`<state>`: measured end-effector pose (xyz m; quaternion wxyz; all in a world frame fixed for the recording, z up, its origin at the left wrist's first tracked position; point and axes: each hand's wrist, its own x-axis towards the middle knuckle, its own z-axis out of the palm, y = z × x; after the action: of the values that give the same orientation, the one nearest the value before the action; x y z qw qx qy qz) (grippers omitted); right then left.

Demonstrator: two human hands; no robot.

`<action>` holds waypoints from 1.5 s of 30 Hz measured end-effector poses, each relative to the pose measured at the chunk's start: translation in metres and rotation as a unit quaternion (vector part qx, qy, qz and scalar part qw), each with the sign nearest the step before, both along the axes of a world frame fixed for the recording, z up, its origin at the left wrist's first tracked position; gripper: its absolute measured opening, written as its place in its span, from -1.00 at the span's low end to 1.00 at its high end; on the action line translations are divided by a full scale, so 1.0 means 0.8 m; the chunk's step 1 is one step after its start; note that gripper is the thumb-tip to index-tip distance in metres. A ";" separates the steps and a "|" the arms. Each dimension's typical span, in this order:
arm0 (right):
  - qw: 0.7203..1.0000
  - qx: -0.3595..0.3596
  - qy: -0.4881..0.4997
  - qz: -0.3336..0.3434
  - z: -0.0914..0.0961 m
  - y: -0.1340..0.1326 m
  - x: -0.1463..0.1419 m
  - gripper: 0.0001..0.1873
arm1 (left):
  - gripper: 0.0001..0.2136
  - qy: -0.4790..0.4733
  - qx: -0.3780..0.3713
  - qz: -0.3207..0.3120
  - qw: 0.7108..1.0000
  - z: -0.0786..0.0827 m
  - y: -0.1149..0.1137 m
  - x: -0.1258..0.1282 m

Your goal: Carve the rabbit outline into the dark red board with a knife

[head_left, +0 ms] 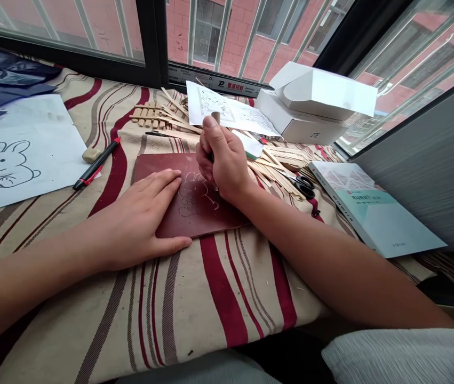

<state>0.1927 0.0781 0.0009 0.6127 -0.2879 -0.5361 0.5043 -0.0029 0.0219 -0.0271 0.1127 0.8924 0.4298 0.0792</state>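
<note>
A reddish-brown carving sheet (162, 165) lies on the striped cloth, with the outline of a rabbit cut into it in pale lines. My left hand (142, 216) rests flat across the sheet's left part, fingers stretched out and thumb along the near edge. Over the sheet's right part, my right hand (227, 160) is wrapped round a carving tool (216, 116). Only the butt of its handle shows above my thumb; the blade is hidden behind the hand. To the left, a white paper (56, 154) bears a rabbit drawing in black line.
A pen (96, 164) and an eraser (91, 155) lie by the drawing. Behind the sheet are wooden strips (278, 173), a printed paper (227, 109), scissors (303, 185) and a white box (310, 101). A book (382, 213) lies at right, below the barred window (246, 37).
</note>
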 end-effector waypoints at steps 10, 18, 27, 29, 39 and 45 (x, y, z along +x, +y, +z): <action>0.998 0.059 -0.013 0.023 -0.017 0.012 -0.004 -0.30 | 0.18 -0.010 0.012 -0.003 1.000 -0.002 0.000 -0.003; 0.997 0.052 -0.025 0.051 -0.015 0.011 -0.002 -0.28 | 0.18 0.002 0.017 0.002 1.000 -0.002 -0.001 -0.003; 0.998 0.023 -0.049 0.026 -0.008 0.000 -0.005 -0.30 | 0.18 0.005 0.000 0.002 1.000 0.004 -0.001 -0.001; 0.998 0.002 -0.045 0.037 -0.006 -0.004 -0.006 -0.31 | 0.19 0.013 -0.015 0.003 1.000 0.007 -0.001 0.000; 0.997 0.018 -0.041 0.056 0.001 -0.004 0.001 -0.27 | 0.17 0.001 -0.015 0.005 1.000 0.009 -0.002 0.000; 0.995 0.044 -0.081 0.024 -0.010 0.004 -0.004 -0.28 | 0.18 -0.002 0.003 0.005 1.000 0.002 -0.002 -0.002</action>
<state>0.1896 0.0812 -0.0068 0.5669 -0.2879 -0.6125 0.4697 -0.0042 0.0200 -0.0256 0.1107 0.8902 0.4340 0.0831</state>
